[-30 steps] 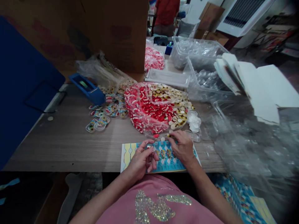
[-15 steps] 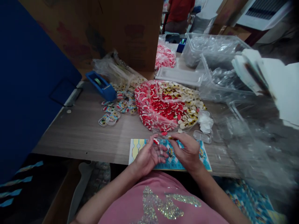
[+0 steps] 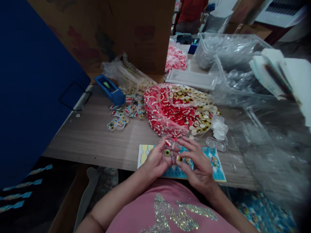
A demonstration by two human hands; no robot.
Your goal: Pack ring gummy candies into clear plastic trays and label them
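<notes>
My left hand (image 3: 156, 160) holds a small clear plastic case (image 3: 173, 152), open. In the case are a red-and-white piece (image 3: 168, 142) and a green eye-patterned disc (image 3: 167, 152). Between the fingertips of my right hand (image 3: 199, 165) is a yellowish eye disc (image 3: 179, 159), right beside the case. Under both hands lies a blue and yellow printed sheet (image 3: 220, 170), partly covered. Just beyond them sits a plastic bag (image 3: 154, 111) full of red-and-white pieces, with loose eye discs (image 3: 201, 119) heaped at its right side.
Filled cases (image 3: 121, 122) are piled at the left, near a blue tape dispenser (image 3: 110, 90). Empty clear cases (image 3: 216, 144) and clear tubs (image 3: 239, 77) stand at the right. A cardboard box (image 3: 136, 42) and a blue panel (image 3: 43, 81) bound the back left. Someone in red (image 3: 190, 14) is behind.
My right hand has come closer to the left with an eye disc at its fingertips. The clear case and a green eye disc now show plainly in my left hand. The view has shifted slightly.
</notes>
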